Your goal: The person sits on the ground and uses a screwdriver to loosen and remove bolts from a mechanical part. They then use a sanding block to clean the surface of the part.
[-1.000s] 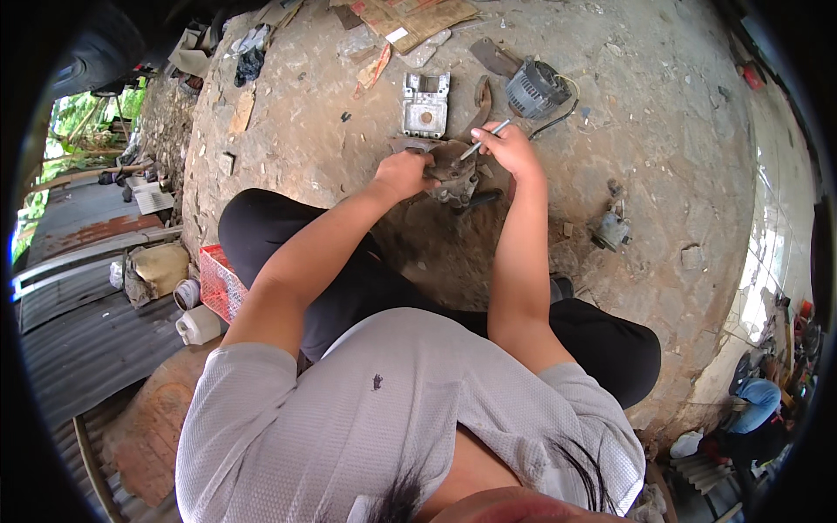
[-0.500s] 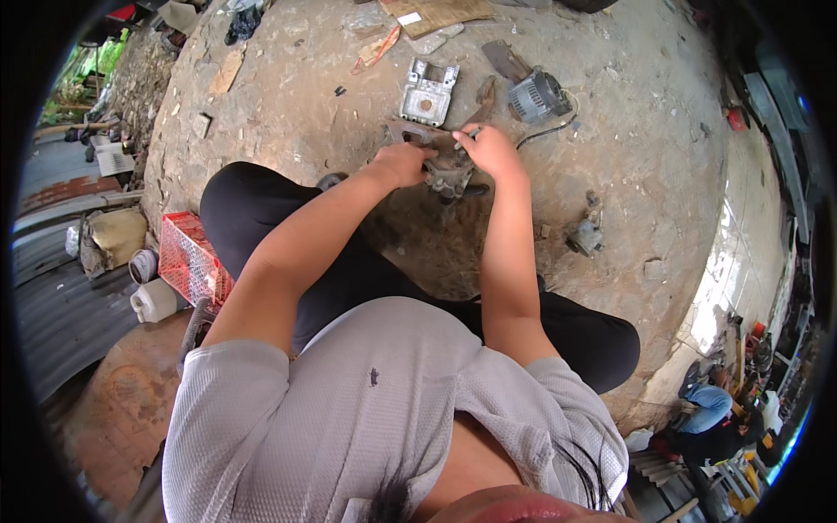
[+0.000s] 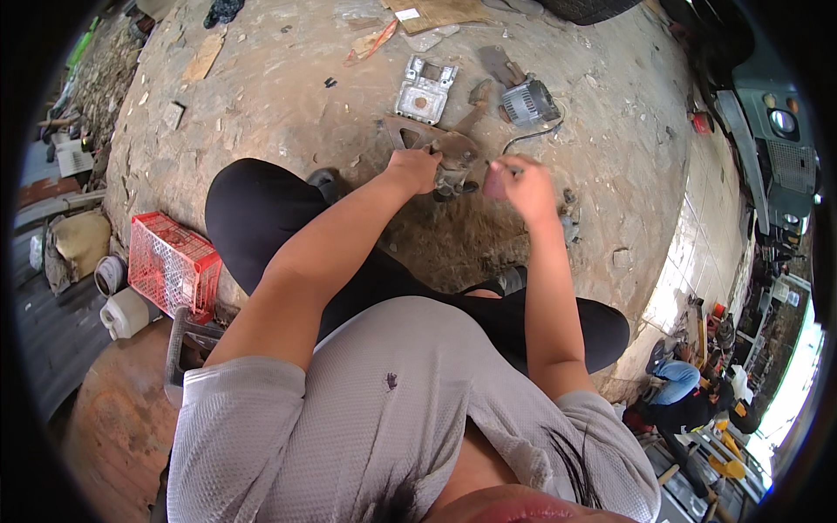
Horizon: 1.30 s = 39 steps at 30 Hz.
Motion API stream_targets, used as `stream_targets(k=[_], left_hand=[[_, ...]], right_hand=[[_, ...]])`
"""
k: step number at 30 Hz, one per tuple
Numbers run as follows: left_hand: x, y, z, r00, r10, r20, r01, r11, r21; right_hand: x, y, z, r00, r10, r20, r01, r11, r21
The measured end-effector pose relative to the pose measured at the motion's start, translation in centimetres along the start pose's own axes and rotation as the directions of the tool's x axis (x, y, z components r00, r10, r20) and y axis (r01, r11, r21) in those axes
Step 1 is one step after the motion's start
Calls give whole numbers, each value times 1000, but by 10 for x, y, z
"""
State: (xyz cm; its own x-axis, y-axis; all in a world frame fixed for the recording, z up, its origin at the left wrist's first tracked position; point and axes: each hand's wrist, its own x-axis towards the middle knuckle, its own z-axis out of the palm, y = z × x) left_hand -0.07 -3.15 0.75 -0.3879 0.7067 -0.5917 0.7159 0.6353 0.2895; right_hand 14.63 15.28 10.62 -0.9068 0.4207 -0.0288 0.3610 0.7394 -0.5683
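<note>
In front of me on the ground is a rusty metal bracket (image 3: 455,150) with a triangular opening and a greasy grey mechanism at its near end. My left hand (image 3: 416,169) is closed on the bracket's left side, fingertips curled over its edge. My right hand (image 3: 528,186) is raised to the right of it, apart from the metal, with its fingers curled in. What lies in those fingers, if anything, is too small and blurred to name. Just beyond the bracket lies a silvery cast-metal housing (image 3: 425,91). To its right sits a grey ribbed motor (image 3: 530,103) with a black cable.
A red and white plastic crate (image 3: 177,259) stands left of my knee, beside a whitish jug (image 3: 128,314). A wooden board (image 3: 443,13) and a tyre (image 3: 591,7) lie at the far side. Another person in jeans (image 3: 676,380) is at the lower right.
My right hand has left the bracket and moved right and nearer to me. My left hand stays on the bracket. The whole view has shifted slightly.
</note>
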Motion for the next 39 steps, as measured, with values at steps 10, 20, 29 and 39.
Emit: stream_targets(k=[10, 20, 29, 39], left_hand=[[6, 0, -25, 999, 37, 33, -36, 999, -8], [6, -14, -20, 993, 113, -39, -113, 994, 8], [5, -1, -25, 996, 85, 14, -86, 994, 69], [1, 4, -15, 997, 75, 23, -77, 992, 97]], right_hand=[[-23, 2, 77, 985, -9, -174, 34, 989, 142], [-10, 4, 89, 904, -256, -342, 243, 967, -82], [-22, 12, 89, 922, -209, -328, 225, 974, 12], [-28, 19, 85, 948, -83, -307, 140, 976, 168]])
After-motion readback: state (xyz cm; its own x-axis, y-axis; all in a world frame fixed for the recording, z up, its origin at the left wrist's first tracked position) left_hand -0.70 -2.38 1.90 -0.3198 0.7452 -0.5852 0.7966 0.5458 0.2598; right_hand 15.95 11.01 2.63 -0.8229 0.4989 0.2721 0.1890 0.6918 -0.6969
